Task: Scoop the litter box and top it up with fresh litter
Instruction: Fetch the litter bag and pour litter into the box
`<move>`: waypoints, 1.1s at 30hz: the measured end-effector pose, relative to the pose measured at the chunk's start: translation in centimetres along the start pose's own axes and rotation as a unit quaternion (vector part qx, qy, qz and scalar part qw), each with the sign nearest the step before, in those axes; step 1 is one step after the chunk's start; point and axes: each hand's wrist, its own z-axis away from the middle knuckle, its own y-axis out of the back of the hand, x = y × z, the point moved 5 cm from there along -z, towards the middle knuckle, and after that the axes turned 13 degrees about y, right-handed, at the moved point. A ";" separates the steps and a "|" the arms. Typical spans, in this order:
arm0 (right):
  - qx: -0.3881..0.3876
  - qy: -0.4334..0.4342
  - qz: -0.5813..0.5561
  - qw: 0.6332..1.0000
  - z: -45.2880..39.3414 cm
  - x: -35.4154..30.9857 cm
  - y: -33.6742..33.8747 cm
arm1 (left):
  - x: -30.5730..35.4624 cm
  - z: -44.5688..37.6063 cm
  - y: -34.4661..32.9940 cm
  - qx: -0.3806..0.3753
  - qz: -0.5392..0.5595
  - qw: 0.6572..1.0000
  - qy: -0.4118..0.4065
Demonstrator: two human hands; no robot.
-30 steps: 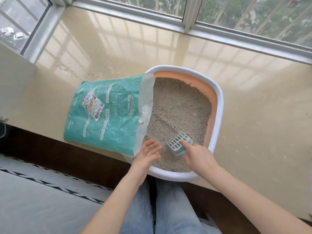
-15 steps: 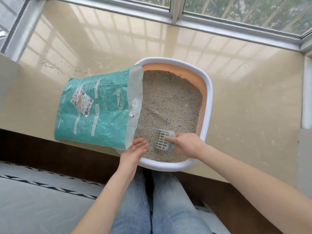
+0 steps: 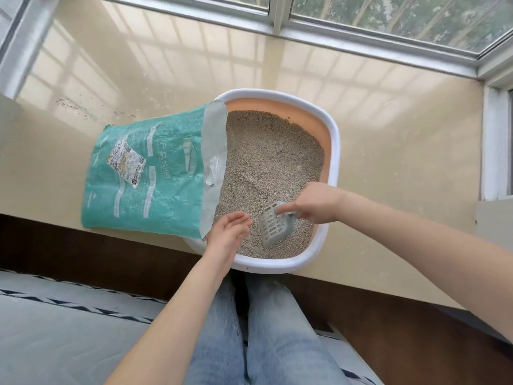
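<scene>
At six o'clock in the litter box (image 3: 334, 151), the right hand (image 3: 316, 202) grips the scoop (image 3: 274, 227) to sift litter, while the left hand (image 3: 229, 234) waits relaxed, palm up, holding nothing.

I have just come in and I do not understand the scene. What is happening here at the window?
A person is tending a cat litter box on the window ledge. The right hand grips a grey slotted litter scoop, with the forefinger along its top, over the litter near the front of the box. The left hand is open, palm up, beside the scoop. A teal litter bag lies on its side, its open mouth over the box's left edge.
</scene>
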 end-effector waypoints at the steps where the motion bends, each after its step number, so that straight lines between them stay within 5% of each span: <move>1: -0.005 0.011 0.007 1.000 -0.9 -0.6 -0.4 | -0.1 -0.1 -0.1 0.000 0.002 1.000 0.001; 7: -0.069 0.041 0.034 0.996 -4.1 -0.9 -2.1 | -0.5 -0.9 -0.3 -0.001 0.014 1.000 0.008; 19: -0.027 -0.056 0.194 0.979 0.3 9.7 5.6 | 1.0 -1.4 -1.9 -0.026 0.027 0.999 0.010; 26: 0.066 -0.029 0.077 0.994 -4.6 6.0 4.3 | 1.0 -1.8 -1.6 -0.015 0.031 0.999 0.011; 33: 0.069 -0.063 0.041 0.995 -4.4 7.8 2.5 | 0.7 -2.2 -1.2 -0.005 0.043 0.999 0.027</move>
